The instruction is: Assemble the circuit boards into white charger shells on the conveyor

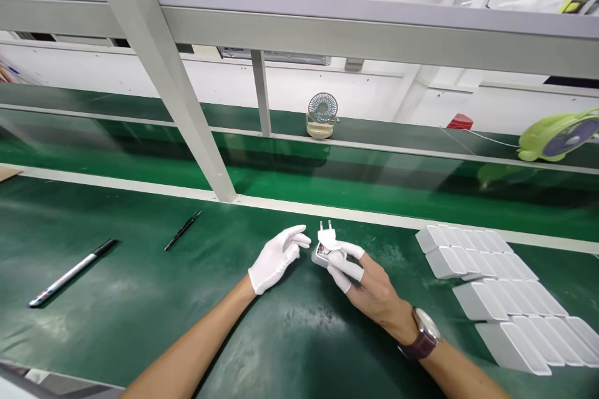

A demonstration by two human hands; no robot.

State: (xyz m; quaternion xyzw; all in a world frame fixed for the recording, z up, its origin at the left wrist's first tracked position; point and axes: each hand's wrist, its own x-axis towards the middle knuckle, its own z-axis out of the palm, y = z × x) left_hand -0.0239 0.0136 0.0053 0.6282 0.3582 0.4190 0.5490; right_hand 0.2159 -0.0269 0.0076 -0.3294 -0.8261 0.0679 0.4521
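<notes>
Just right of the middle of the green table, my right hand [360, 274], with white finger cots on its fingers and a watch on the wrist, grips a white plug adapter [321, 255]. Its two metal pins point away from me, and the housing looks open, with small inner parts showing. To its left, my left hand [278, 258] wears a white glove. Its fingers are loosely bent and apart, with the tips close to the adapter but not on it. I see nothing held in that hand.
Rows of white plastic housings [505, 299] stand on the right. A marker [72, 273] and thin black tweezers or a pen [182, 230] lie on the left. A metal post [163, 74] rises behind. On the shelf are a small fan [322, 113] and a green fan [556, 137].
</notes>
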